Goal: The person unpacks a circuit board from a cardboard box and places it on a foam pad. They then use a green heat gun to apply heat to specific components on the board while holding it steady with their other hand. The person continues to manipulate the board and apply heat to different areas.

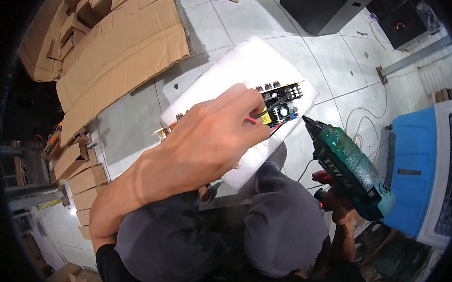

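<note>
Bending over a white block of foam (249, 61), I hold a dark-green, pistol-shaped glue gun (343, 161) in my right hand (340, 209), fingers wrapped around its handle, the black nozzle pointing at the board's edge. The narrow, black circuit board (283, 100), crowded with small components, lies on the foam, partly hidden beneath my left hand (203, 132). That hand's thumb and fingers come narrowly together by the thin red and black wires (277, 127); I cannot tell whether they pinch them. I judge the board light and stiff but fragile, best taken by its long edges, away from the raised parts. The wires look soft and bendy, and a hard tug could strain their joints. The foam should give a little, while the gun seems bulky and nose-heavy, safest by its handle.
</note>
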`<state>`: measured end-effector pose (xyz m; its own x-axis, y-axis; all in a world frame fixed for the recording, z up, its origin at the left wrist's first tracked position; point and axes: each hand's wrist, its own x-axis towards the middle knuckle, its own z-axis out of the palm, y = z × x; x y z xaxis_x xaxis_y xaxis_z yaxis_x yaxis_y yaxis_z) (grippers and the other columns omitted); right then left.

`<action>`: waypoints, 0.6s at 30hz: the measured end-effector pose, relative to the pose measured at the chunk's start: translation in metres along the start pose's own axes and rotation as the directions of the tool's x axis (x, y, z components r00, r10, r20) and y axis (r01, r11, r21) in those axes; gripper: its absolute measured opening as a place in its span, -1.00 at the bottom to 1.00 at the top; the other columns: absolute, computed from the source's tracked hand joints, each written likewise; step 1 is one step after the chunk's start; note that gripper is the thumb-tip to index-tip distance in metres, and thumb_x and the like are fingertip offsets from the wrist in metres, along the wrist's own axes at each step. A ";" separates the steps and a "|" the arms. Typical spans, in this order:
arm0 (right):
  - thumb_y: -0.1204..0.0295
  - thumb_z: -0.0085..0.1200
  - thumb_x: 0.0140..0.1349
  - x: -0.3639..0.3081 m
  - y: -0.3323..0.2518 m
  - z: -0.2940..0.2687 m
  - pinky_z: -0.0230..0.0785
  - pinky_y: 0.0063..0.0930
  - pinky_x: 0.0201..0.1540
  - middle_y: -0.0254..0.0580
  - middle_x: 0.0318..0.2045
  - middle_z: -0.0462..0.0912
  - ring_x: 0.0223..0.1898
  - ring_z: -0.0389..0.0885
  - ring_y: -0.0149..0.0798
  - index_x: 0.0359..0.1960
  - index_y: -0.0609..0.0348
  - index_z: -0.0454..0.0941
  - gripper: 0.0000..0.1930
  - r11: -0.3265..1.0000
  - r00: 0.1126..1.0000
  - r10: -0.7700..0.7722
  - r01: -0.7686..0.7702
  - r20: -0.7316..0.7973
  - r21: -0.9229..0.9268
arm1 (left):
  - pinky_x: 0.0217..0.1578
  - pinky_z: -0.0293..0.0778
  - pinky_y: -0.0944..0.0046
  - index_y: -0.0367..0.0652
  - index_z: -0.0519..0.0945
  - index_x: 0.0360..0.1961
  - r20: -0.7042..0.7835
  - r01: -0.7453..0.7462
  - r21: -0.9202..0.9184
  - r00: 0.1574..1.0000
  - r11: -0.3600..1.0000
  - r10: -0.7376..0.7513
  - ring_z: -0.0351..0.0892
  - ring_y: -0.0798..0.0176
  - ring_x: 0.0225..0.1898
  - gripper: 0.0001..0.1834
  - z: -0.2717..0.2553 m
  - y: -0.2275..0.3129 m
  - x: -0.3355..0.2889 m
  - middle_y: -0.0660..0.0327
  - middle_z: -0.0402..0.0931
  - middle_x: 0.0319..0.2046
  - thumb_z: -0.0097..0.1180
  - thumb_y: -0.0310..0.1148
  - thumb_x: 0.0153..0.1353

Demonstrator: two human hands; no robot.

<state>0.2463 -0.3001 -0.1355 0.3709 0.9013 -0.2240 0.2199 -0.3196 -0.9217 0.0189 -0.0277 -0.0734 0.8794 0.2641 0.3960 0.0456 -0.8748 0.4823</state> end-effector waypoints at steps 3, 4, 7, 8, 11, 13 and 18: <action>0.49 0.20 0.23 -0.001 -0.002 0.005 0.49 -0.28 0.05 -0.09 0.07 0.65 0.07 0.63 -0.22 0.22 0.23 0.45 -0.51 0.989 0.999 0.041 -0.043 -0.019 -0.139 | -0.19 0.52 0.08 -0.25 0.64 -0.28 -0.035 0.029 -0.032 0.999 0.999 -0.030 0.55 -0.06 -0.14 -0.66 0.004 -0.001 0.002 0.03 0.50 -0.18 0.19 -0.73 -0.16; 0.45 0.22 0.23 -0.001 0.005 0.004 0.49 -0.31 0.01 -0.13 0.02 0.66 0.01 0.64 -0.23 0.20 0.22 0.47 -0.52 0.991 0.999 -0.011 0.006 -0.036 -0.133 | -0.19 0.52 0.08 -0.25 0.64 -0.28 -0.047 0.033 -0.056 0.998 0.998 -0.036 0.55 -0.06 -0.14 -0.66 0.005 -0.002 0.003 0.04 0.50 -0.18 0.19 -0.74 -0.17; 0.35 0.28 0.20 0.005 0.020 0.002 0.49 -0.41 -0.09 -0.22 -0.13 0.70 -0.15 0.67 -0.27 0.11 0.19 0.54 -0.55 0.945 0.983 -0.180 0.164 -0.030 -0.281 | -0.19 0.53 0.08 -0.26 0.64 -0.29 -0.089 0.011 -0.096 0.996 0.995 -0.019 0.57 -0.06 -0.14 -0.66 0.006 -0.003 0.005 0.04 0.53 -0.18 0.18 -0.75 -0.17; 0.32 0.31 0.17 0.006 0.028 0.002 0.48 -0.42 -0.17 -0.24 -0.21 0.69 -0.25 0.66 -0.27 0.02 0.16 0.58 -0.61 0.918 0.971 -0.235 0.206 -0.047 -0.340 | -0.18 0.53 0.08 -0.26 0.64 -0.29 -0.105 -0.004 -0.104 0.994 0.995 -0.007 0.58 -0.06 -0.15 -0.66 0.007 -0.003 0.004 0.04 0.54 -0.19 0.18 -0.76 -0.17; 0.27 0.37 0.11 0.012 0.034 0.004 0.44 -0.45 -0.39 -0.26 -0.43 0.68 -0.48 0.62 -0.26 -0.24 0.11 0.67 -0.74 0.795 0.923 -0.380 0.294 -0.059 -0.530 | -0.20 0.53 0.08 -0.26 0.64 -0.30 -0.128 -0.004 -0.115 0.992 0.993 -0.010 0.58 -0.05 -0.17 -0.66 0.011 -0.004 0.002 0.05 0.55 -0.22 0.18 -0.76 -0.17; 0.27 0.39 0.08 0.021 0.023 0.006 0.39 -0.43 -0.47 -0.26 -0.51 0.65 -0.57 0.57 -0.24 -0.33 0.08 0.68 -0.78 0.682 0.893 -0.449 0.339 -0.006 -0.648 | -0.20 0.53 0.09 -0.26 0.64 -0.31 -0.133 -0.009 -0.116 0.991 0.993 -0.007 0.58 -0.04 -0.18 -0.66 0.010 -0.002 0.002 0.05 0.55 -0.23 0.18 -0.77 -0.18; 0.26 0.42 -0.03 0.033 -0.021 0.014 0.36 -0.40 -0.51 -0.32 -0.57 0.62 -0.62 0.53 -0.20 -0.40 0.05 0.69 -0.78 0.462 0.840 -0.540 0.347 0.052 -0.816 | -0.21 0.54 0.11 -0.26 0.64 -0.31 -0.119 -0.016 -0.107 0.993 0.994 0.003 0.59 -0.02 -0.19 -0.66 0.009 -0.002 0.004 0.06 0.54 -0.23 0.18 -0.77 -0.19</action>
<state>0.2411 -0.2591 -0.1276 0.1460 0.9450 0.2925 0.9667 -0.0735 -0.2451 0.0268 -0.0290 -0.0796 0.8171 0.3080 0.4874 -0.0193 -0.8302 0.5571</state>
